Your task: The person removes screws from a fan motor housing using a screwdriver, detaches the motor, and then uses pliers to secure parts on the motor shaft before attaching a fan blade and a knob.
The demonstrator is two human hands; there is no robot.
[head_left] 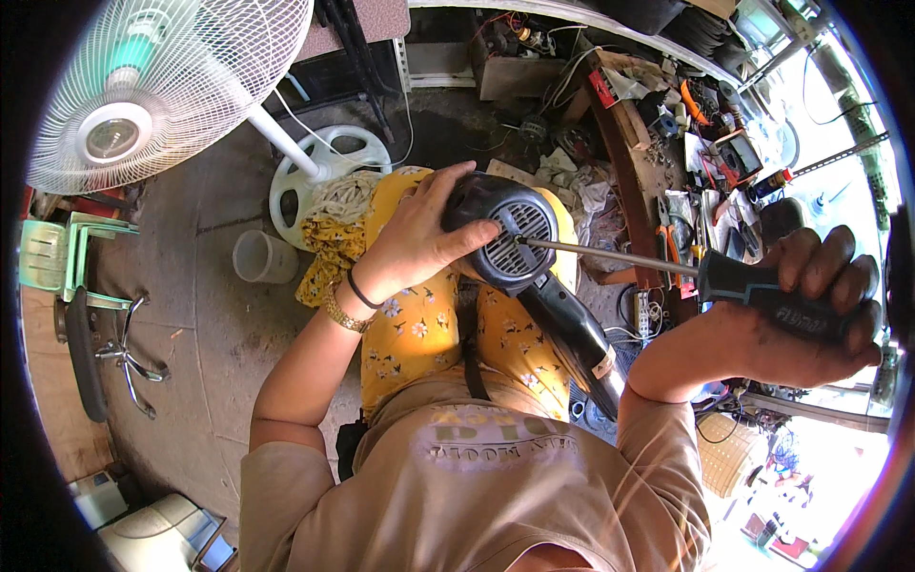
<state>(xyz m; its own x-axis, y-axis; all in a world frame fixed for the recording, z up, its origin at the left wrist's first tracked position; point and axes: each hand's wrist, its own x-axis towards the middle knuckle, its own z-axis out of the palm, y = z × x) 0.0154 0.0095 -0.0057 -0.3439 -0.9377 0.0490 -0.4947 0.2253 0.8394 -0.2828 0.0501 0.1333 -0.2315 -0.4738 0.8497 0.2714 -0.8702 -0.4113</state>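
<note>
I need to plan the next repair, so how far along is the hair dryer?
Nothing looks done: the black hair dryer is in one piece, grille on. In hand: the left hand steadies it while the right hand drives a screwdriver into the grille. Opening it remains.

A cramped repair workshop.
At two o'clock a wooden table [637,172] lies heaped with hand tools [667,234], wires and parts; a pedestal fan [152,86] stands on the concrete floor [210,324] at ten o'clock.
</note>
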